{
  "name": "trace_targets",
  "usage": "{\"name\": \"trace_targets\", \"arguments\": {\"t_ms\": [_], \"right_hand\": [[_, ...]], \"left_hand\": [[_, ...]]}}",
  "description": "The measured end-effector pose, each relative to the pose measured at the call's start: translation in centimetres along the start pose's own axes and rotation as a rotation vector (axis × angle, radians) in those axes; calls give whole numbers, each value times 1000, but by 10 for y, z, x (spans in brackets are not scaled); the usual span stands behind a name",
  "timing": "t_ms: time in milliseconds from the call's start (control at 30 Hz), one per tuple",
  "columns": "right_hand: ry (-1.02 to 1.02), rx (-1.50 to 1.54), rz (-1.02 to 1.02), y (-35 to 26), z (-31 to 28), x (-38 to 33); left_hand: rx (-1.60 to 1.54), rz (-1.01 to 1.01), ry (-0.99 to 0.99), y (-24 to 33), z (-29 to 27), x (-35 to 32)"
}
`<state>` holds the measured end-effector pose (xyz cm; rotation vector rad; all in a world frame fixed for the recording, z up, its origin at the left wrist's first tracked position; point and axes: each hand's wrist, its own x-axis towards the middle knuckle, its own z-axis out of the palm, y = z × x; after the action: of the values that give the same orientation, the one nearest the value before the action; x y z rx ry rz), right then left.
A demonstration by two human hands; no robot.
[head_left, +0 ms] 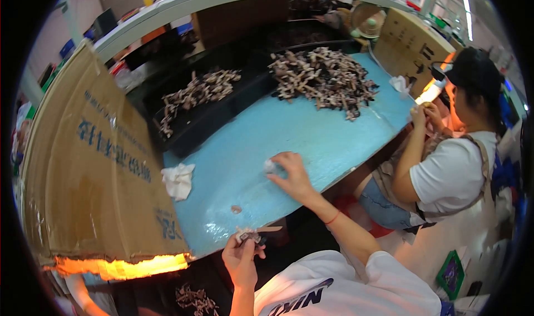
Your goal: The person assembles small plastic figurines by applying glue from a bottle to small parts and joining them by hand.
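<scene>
Looking from the left, I have first a tall cardboard box (94,166), and just beside it a crumpled white tissue (178,181) on the blue counter (311,129). Next comes my left hand (240,263), low at the near edge. Its fingers are narrow, pinching a small dark part (248,238) with a tan strip (271,228). This strip is the long axis: it runs almost sideways and points to my right, its free end tilted slightly up. A small pinkish piece (236,209) lies a little beyond this hand, on the counter.

Further right is my right hand (296,179), with thumb and fingers curved around a white wad (270,167); how firmly they press, I cannot tell. From these fingers, the dark part lies toward me and to the left, so the left hand is the nearer one. Beyond, at the right, spreads a big pile of similar pieces (325,79).
</scene>
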<state>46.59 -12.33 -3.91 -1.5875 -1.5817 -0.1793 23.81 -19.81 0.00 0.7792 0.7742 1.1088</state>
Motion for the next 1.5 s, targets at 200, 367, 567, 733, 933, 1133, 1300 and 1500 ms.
{"name": "trace_targets", "arguments": {"t_ms": [200, 367, 567, 733, 933, 1133, 1300, 1500], "right_hand": [[-144, 757, 431, -18, -9, -16], [-181, 983, 572, -59, -74, -27], [-96, 726, 176, -81, -116, -39], [-33, 798, -23, -99, -119, -37], [-125, 656, -97, -108, -128, -34], [-154, 566, -149, -112, -130, -31], [-155, 570, -170, -113, -128, -30], [-173, 560, -179, -113, -129, -29]], "left_hand": [[158, 137, 111, -1, 1, 6], [258, 292, 154, -7, 6, 6], [488, 571, 158, -8, 14, 11], [614, 696, 191, -8, 9, 6], [692, 799, 209, -5, 10, 6], [725, 822, 208, -3, 10, 7], [726, 837, 201, -2, 10, 7], [729, 848, 197, -3, 10, 7]]}}
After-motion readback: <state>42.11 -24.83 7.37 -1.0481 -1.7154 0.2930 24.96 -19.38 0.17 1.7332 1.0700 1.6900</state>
